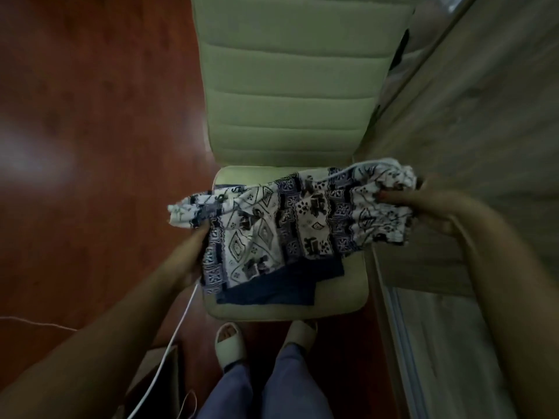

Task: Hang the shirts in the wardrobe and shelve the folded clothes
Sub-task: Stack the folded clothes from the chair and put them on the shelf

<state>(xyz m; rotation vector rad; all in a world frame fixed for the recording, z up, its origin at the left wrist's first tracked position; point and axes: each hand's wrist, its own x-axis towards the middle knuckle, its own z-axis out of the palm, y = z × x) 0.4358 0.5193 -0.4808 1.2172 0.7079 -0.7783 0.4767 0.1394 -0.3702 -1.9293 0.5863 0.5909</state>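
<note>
Patterned garment (290, 219) is clenched at both ends by left hand (193, 252) and right hand (429, 204) over chair (287, 86); white cable (178, 325) could be snagged.

Illumination is dim and uneven, with a green-grey cast. A soft glare patch lies on the polished floor (39, 158) at left. Overall focus is soft — fine detail smears. Wide-angle distortion bends straight edges — strongest along the frame borders.
</note>
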